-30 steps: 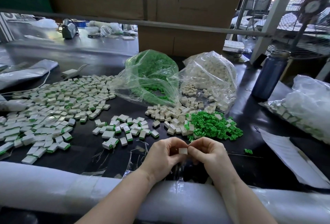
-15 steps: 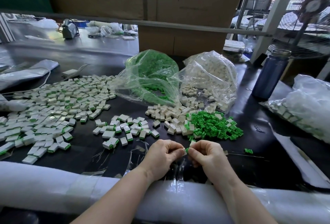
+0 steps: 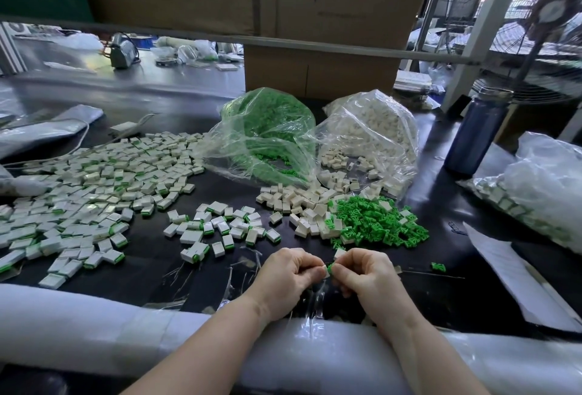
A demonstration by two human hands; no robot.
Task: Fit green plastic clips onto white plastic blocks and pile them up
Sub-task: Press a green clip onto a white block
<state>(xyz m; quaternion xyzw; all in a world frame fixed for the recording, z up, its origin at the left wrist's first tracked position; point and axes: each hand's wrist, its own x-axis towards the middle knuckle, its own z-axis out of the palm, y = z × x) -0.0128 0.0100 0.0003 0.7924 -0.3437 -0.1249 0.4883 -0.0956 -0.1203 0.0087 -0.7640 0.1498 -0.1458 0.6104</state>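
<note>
White block (image 3: pixel 325 270) and green clip (image 3: pixel 330 268) now pressed together between both hands, low centre over the worktop (image 3: pixel 201 271); a second ago only the block showed, so fitting is underway. Left hand (image 3: pixel 291 278) pinches block, right hand (image 3: pixel 367 278) pinches clip. Finished pile (image 3: pixel 217 231) near left, bare worktop between; loose clips (image 3: pixel 378 224) just ahead.

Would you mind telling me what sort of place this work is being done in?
Most likely a small factory assembly bench: clear plastic bags of green clips and white blocks spill onto a black worktable, with large brown cardboard cartons stacked behind.
</note>
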